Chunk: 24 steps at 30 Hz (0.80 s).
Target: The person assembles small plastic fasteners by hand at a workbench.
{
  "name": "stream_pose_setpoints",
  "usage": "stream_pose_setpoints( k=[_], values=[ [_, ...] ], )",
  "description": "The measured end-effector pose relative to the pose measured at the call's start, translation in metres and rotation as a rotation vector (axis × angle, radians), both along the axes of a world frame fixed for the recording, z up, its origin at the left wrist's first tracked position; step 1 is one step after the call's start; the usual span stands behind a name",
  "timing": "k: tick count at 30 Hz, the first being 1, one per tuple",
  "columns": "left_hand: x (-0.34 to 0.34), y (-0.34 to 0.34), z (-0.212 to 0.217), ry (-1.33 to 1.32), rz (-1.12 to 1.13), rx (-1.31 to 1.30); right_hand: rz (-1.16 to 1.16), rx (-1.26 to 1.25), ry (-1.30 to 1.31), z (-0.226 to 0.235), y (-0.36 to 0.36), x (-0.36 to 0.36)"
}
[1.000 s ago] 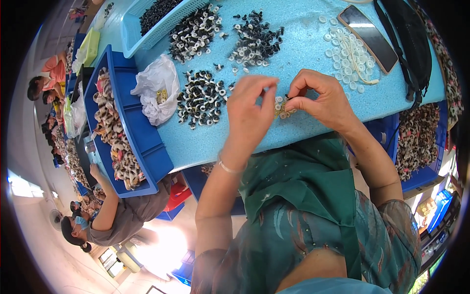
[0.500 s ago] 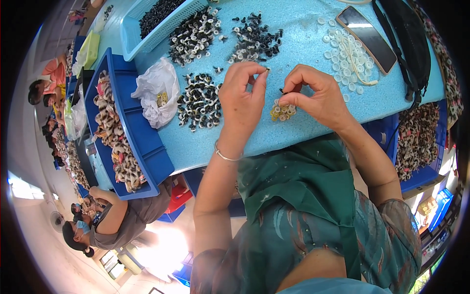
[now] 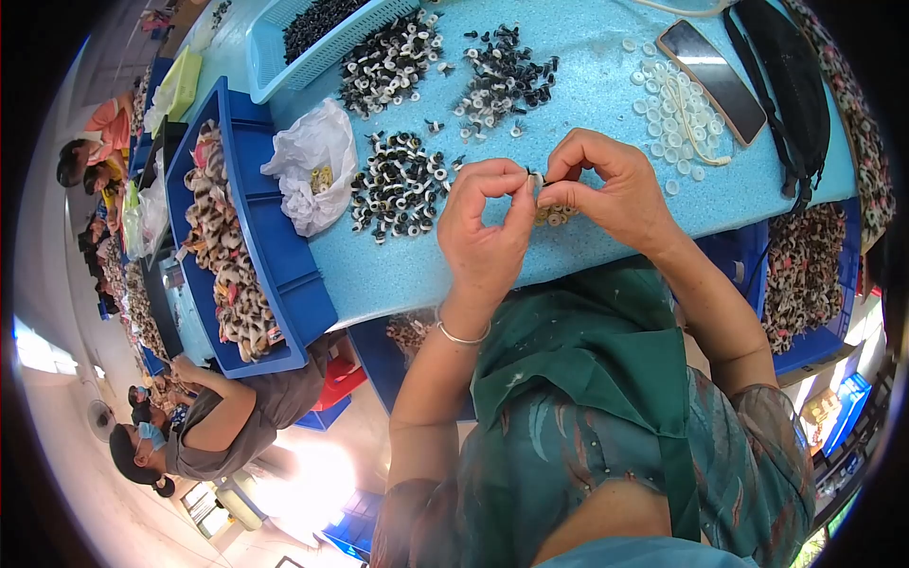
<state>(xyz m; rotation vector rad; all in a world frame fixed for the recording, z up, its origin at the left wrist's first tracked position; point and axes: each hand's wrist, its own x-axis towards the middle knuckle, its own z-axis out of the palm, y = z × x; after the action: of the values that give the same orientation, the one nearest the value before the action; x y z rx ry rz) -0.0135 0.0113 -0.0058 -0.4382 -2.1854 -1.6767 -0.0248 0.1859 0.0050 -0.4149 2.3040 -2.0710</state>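
1. The bare left hand [image 3: 476, 227], a metal bangle [image 3: 461, 335] circling its wrist, is holding its thumb and forefinger in a narrow pinch on a tiny black-and-white plastic piece [image 3: 537, 178].
2. The bare right hand [image 3: 611, 194] is pinching at the same piece from the other side, its thumb and forefinger nearly meeting; whether the piece is one part or two is too small to tell.
3. Both hands are working just above the speckled light-blue worktop [image 3: 379, 284], near its front edge.
4. A small cluster of yellowish plastic rings [image 3: 557, 217] is lying just under the right hand, partly hidden by it.
5. A heap of black-and-white plastic studs [image 3: 398, 189] is lying to the left of the left hand; two darker stud heaps, one black-and-white [image 3: 390, 66] and one mostly black [image 3: 507, 76], are lying farther back.
6. Translucent round plastic caps [image 3: 674, 128] are spreading beyond the right hand, beside a dark-screened phone [image 3: 712, 76].
7. A crumpled white plastic bag [image 3: 308, 151] is resting beside a blue plastic bin [image 3: 292, 251] that is holding brown-and-cream plush pieces [image 3: 227, 256].
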Motion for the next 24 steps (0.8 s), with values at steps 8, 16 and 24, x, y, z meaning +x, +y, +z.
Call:
stream_pose_setpoints(
  k=[8, 16, 24],
  values=[
    [-0.006, 0.002, 0.003, 0.269, 0.09, -0.236, 0.002, -0.045, -0.038, 0.0, -0.004, 0.0],
    [-0.008, -0.001, 0.004, 0.29, 0.018, -0.178, 0.044, -0.171, -0.067, -0.011, -0.003, -0.006],
    [-0.009, -0.004, 0.007, 0.067, 0.059, -0.053, 0.01, -0.153, -0.051, -0.009, -0.005, -0.008]
  ],
)
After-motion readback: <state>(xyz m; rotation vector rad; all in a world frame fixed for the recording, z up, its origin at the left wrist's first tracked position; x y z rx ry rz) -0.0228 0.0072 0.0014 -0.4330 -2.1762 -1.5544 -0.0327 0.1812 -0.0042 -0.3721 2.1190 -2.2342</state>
